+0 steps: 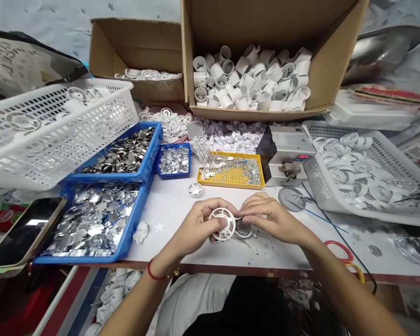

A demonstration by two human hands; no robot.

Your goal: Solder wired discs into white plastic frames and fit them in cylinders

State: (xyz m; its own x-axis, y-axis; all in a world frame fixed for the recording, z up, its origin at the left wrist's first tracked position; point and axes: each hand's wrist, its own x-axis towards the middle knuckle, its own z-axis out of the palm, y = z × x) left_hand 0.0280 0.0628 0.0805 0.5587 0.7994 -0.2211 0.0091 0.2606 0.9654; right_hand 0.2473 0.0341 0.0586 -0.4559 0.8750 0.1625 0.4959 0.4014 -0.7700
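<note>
My left hand (196, 226) grips a white plastic spoked wheel (222, 225), holding it upright just above the white table near its front edge. My right hand (266, 215) meets it from the right, fingertips pinched at the wheel's rim on something too small to make out. Small metal pieces and thin wires (243, 233) lie on the table under both hands. A red string circles my left wrist.
Blue trays of metal discs (126, 154) and foil pieces (91, 219) sit left, with a phone (24, 233) and white basket (56, 126). Behind: a yellow tray (231, 171), small grey machine (289, 154), cardboard boxes of white plastic tubes (252, 79). A basket of wheels (364, 172) stands right.
</note>
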